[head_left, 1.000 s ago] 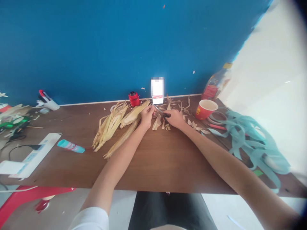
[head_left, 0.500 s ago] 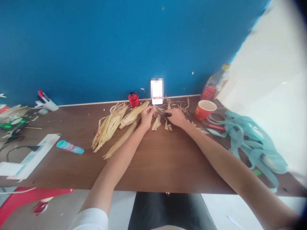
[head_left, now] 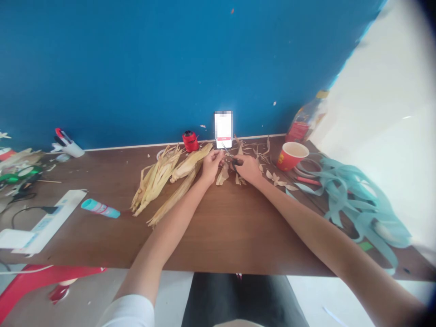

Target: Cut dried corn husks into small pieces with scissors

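Observation:
My right hand (head_left: 248, 168) is closed round the dark handles of a pair of scissors (head_left: 228, 151), whose blades slant up and left. Close to the blades, my left hand (head_left: 211, 164) pinches something too small to make out between thumb and fingers. Dried corn husks (head_left: 158, 179) lie in bundles to the left of that hand. Several cut husk pieces (head_left: 222, 174) and thin shreds are scattered below and around the scissors. A phone with a lit screen (head_left: 224, 131) leans on the blue wall just behind my hands.
At the back stands a red spool (head_left: 190, 141). To the right are a red paper cup (head_left: 293, 156), a bottle (head_left: 304, 119) and a tangle of teal ribbon (head_left: 357, 200). A blue tube (head_left: 100, 208) and a power strip (head_left: 51, 222) lie on the left.
The scissors have turned so that their blades point more steeply upward, away from me. My left hand has shifted slightly right, and the right hand slightly left.

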The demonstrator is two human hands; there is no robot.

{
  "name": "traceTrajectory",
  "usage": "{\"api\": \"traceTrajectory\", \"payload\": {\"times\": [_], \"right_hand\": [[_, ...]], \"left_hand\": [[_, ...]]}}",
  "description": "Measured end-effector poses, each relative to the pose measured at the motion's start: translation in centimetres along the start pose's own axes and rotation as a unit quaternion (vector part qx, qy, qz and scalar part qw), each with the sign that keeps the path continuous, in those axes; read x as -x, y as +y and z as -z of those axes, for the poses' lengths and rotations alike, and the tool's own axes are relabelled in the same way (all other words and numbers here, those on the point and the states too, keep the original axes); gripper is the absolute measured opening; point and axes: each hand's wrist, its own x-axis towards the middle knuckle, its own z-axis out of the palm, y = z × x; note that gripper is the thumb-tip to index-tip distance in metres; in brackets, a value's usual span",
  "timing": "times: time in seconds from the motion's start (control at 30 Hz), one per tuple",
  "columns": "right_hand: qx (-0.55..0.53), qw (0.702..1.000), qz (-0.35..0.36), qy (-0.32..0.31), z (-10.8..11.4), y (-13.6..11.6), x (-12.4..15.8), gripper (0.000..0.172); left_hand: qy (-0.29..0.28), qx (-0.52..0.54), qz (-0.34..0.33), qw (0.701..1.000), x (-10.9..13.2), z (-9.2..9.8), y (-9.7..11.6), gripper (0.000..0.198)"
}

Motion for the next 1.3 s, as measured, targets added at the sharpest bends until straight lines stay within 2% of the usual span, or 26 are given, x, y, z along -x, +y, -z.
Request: {"api": "traceTrajectory", "payload": {"times": [0.23,0.33,0.43,0.5,0.97,1.2,1.3], "right_hand": [[-0.029,1.0,0.011,-0.001,-0.14,0.21,-0.03,0.026],[-0.102,0.995,0.011,-0.006,-0.31,0.39,-0.13,0.029],[-0.197,0.98,-0.014,-0.004,-0.42,0.45,-0.19,0.035],[-0.224,0.974,-0.034,-0.002,-0.39,0.38,-0.16,0.037],[-0.262,0.963,-0.035,-0.048,-0.19,0.03,0.1,0.044],[-0.265,0.963,-0.013,-0.057,-0.29,0.21,0.0,0.037],[-0.267,0.962,-0.016,-0.054,-0.28,0.37,0.0,0.034]], "left_hand": [[0.001,0.01,-0.014,1.0,0.29,-0.11,0.21,0.031],[-0.031,0.001,-0.018,0.999,0.34,-0.24,0.14,0.029],[-0.052,0.004,-0.012,0.999,0.47,-0.43,0.18,0.03],[-0.057,0.006,-0.006,0.998,0.6,-0.57,0.32,0.032],[-0.072,-0.033,-0.023,0.997,0.57,-0.44,0.43,0.025],[-0.085,-0.028,-0.018,0.996,0.86,-0.56,0.96,0.024],[-0.06,-0.029,-0.034,0.997,0.85,-0.43,0.86,0.022]]}}
